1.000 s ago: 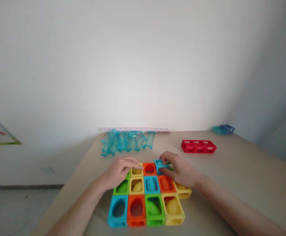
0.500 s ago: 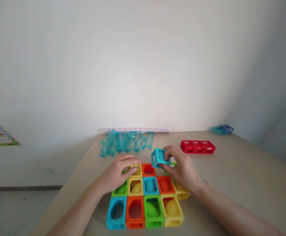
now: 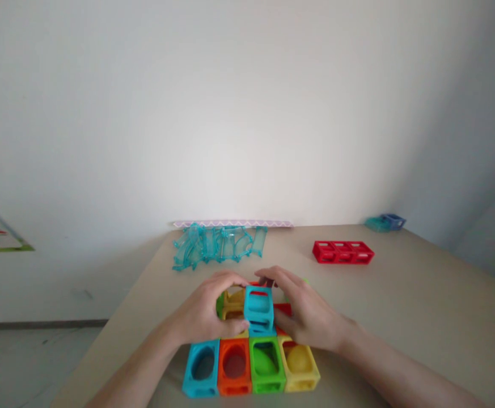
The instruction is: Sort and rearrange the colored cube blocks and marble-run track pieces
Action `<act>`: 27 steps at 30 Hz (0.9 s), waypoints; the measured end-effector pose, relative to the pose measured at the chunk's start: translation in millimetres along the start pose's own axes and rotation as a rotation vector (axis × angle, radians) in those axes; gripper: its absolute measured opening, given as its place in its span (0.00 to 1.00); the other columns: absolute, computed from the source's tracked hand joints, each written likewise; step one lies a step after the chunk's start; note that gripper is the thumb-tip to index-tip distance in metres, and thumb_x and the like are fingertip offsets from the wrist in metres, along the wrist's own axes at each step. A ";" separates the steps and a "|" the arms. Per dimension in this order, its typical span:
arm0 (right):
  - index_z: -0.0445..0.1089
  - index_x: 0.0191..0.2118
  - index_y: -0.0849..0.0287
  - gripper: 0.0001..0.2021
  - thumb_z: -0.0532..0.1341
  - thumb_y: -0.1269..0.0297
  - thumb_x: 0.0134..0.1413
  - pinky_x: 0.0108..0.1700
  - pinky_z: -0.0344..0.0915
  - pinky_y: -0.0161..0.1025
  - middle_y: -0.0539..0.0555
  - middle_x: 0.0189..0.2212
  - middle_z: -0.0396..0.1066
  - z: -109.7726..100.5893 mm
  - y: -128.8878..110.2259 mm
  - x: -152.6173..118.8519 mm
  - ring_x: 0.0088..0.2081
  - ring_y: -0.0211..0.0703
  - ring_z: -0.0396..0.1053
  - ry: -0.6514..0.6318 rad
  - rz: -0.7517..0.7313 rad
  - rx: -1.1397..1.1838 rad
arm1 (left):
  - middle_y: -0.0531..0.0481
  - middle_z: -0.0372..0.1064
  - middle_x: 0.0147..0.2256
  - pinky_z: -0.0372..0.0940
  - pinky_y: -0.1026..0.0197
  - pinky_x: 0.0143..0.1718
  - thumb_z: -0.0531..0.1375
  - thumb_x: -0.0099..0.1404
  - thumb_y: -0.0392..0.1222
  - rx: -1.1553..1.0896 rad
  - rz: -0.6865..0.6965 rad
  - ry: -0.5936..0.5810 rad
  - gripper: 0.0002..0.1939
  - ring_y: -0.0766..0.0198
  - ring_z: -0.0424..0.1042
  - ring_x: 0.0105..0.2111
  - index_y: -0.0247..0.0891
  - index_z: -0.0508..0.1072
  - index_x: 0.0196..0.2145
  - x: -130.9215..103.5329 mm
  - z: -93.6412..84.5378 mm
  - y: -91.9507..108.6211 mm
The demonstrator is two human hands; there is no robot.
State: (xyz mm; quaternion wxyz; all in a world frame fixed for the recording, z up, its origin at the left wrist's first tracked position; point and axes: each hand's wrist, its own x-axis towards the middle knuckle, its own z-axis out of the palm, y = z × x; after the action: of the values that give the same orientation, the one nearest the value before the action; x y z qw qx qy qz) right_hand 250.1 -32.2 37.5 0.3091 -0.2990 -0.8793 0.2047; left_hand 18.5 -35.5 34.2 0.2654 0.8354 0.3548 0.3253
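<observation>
A light-blue open-sided block (image 3: 259, 303) sits raised over the middle of a flat layer of joined coloured blocks (image 3: 234, 362). My left hand (image 3: 207, 306) is closed about its left side, the thumb at the lower near corner and the fingers at the far corner. From the other side my right hand (image 3: 307, 311) curls round it, fingertips at the far edge and thumb by the right face. The front row shows blue, orange, green and yellow blocks. Yellow blocks (image 3: 233, 297) lie beside my left fingers; my hands partly hide the rows behind.
A pile of translucent teal track-like pieces (image 3: 219, 243) lies at the back left, before a patterned lilac strip (image 3: 234, 224) along the wall. A red three-part block (image 3: 343, 253) rests back right. Beyond it are a dark-blue block (image 3: 393, 221) and teal pieces (image 3: 377, 224).
The light-blue block has moved left and down from the right side onto the middle of the layer. My left hand has shifted to the block, so both hands now hold it.
</observation>
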 end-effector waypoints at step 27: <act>0.67 0.25 0.58 0.13 0.57 0.57 0.55 0.33 0.58 0.35 0.52 0.23 0.70 1.2 2.8 1.3 0.29 0.41 0.66 -0.136 0.283 -0.347 | 0.48 0.67 0.41 0.65 0.57 0.41 0.59 0.61 0.45 -0.170 -0.061 -0.010 0.20 0.60 0.70 0.40 0.41 0.54 0.47 -3.1 5.5 -15.2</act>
State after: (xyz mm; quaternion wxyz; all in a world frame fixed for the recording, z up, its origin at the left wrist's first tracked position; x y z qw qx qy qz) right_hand 249.5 -29.6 35.7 0.1615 -0.4535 -0.8694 0.1112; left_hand 14.5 -29.8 19.3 0.3473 0.8002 0.3499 0.3416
